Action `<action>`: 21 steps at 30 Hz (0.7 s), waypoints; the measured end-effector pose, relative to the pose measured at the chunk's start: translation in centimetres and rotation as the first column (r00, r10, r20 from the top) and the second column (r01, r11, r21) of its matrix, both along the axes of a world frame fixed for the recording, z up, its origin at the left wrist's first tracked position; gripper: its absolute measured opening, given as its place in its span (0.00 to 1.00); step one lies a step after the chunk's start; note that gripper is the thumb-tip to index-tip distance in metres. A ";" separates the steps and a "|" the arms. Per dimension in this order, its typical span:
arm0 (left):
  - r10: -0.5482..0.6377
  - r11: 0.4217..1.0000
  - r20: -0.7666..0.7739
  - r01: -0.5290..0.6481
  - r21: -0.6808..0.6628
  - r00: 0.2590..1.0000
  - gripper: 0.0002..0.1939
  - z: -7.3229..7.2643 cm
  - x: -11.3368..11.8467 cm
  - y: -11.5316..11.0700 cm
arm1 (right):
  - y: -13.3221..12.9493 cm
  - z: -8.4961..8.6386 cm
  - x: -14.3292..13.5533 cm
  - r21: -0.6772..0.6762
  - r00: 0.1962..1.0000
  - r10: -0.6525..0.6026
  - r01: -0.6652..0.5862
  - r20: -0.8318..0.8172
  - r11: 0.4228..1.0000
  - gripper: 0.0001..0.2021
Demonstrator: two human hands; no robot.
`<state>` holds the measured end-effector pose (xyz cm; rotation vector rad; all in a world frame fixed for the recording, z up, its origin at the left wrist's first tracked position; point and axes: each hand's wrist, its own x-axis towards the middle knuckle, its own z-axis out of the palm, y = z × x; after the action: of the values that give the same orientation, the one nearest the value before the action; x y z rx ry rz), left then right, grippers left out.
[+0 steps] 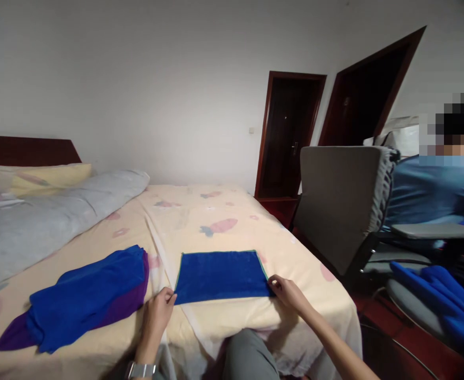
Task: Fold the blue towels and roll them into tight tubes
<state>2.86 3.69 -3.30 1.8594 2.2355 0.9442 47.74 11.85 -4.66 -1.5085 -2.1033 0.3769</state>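
A blue cloth (pixel 222 275) with a thin green edge lies flat on the bed in front of me. My left hand (pixel 161 309) pinches its near left corner, thumb and fingers pressed together. At the near right corner, my right hand (pixel 286 290) grips the cloth the same way. The near edge is stretched fairly straight between the two hands. To the left of my left hand rests a loose heap of blue cloths (pixel 89 293), with a purple cloth (pixel 125 306) showing underneath.
The bed's patterned sheet (pixel 200 211) spreads around the cloths. A grey quilt (pixel 69 216) lies along the left. At right, a person in a blue shirt (pixel 425 184) sits in a grey chair (pixel 338 200); blue fabric (pixel 441 295) lies on a seat nearby.
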 end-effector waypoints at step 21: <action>-0.636 0.770 -0.125 0.636 -0.044 0.761 0.23 -2.7 3.6 2.4 | -2.9 -3.4 -4.3 0.218 0.941 0.266 -0.309 0.207 0.926 0.24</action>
<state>6.51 6.06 -5.99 2.4848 1.4293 0.6977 43.44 8.90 -8.02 -1.1238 -2.4166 0.0791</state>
